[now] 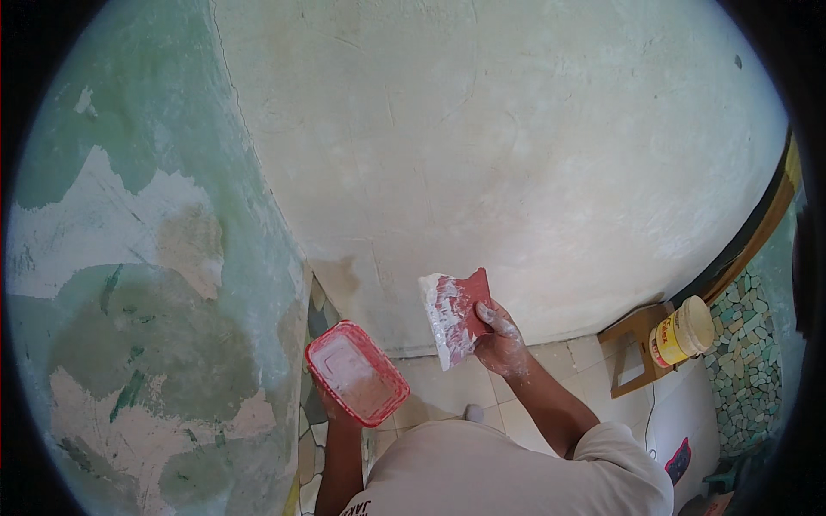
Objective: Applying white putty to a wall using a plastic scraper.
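Observation:
My left hand (334, 409) grips a red rectangular plastic tub (379, 355) from beneath; the tub's inside is smeared with whitish putty, and most of that hand is hidden by it. Between the thumb and fingers of my right hand (503, 342) is a flat red putty spreader (462, 311). White putty coats its left edge and streaks its face. Flecks of the same white stuff mark my right thumb and wrist. Just beyond the spreader stands a pale plastered wall (516, 181), though I cannot tell whether they touch.
At left rises a green wall (163, 344) with white and grey patches, meeting the pale wall in a cracked corner. To the right, a yellow and white bucket (682, 332) stands by a brown wooden stool-like piece (632, 378). Beige tiles (447, 385) and a pebbled strip (742, 361) cover the floor.

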Tool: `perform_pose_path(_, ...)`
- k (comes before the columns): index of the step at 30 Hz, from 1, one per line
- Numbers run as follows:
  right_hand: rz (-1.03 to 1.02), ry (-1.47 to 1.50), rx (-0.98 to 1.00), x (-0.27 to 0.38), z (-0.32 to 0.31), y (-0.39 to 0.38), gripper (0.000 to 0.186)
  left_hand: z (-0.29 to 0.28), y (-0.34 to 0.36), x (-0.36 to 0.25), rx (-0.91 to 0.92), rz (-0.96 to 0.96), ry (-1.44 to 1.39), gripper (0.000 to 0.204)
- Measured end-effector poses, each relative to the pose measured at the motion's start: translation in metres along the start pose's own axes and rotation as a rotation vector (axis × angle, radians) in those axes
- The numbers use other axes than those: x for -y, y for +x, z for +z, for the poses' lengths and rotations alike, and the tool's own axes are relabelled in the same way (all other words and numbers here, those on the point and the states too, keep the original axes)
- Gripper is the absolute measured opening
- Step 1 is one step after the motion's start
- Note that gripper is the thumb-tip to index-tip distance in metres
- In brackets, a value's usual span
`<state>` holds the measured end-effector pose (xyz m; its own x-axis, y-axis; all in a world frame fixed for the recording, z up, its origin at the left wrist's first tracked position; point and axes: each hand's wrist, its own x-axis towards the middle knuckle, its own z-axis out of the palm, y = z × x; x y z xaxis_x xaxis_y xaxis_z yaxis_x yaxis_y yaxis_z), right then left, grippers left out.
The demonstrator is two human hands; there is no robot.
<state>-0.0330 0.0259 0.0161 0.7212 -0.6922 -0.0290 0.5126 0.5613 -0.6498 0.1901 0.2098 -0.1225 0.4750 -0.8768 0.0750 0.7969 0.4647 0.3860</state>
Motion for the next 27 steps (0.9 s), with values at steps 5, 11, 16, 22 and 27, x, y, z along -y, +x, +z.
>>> perform_pose_path(5, -0.075, 0.006, 0.046, 0.006, -0.002, 0.003, 0.030, -0.016, -0.011, -0.005, 0.029, 0.018, 0.017, 0.076)
perform_pose_path(11, -0.179, -0.008, 0.036, -0.003, 0.009, 0.006, 0.034, -0.034, -0.019, -0.020, 0.023, 0.048, 0.047, 0.076)
perform_pose_path(16, -0.206, 0.033, 0.020, -0.009, 0.004, 0.007, 0.034, -0.044, -0.027, -0.024, 0.006, 0.070, 0.073, 0.077)
perform_pose_path(22, -0.275, 0.045, 0.002, -0.004, -0.005, 0.017, 0.038, -0.055, -0.037, -0.028, -0.059, 0.094, -0.002, 0.076)
perform_pose_path(27, -0.411, 0.085, -0.032, 0.029, 0.008, 0.032, 0.038, -0.026, -0.040, -0.028, 0.025, 0.060, -0.068, 0.064)
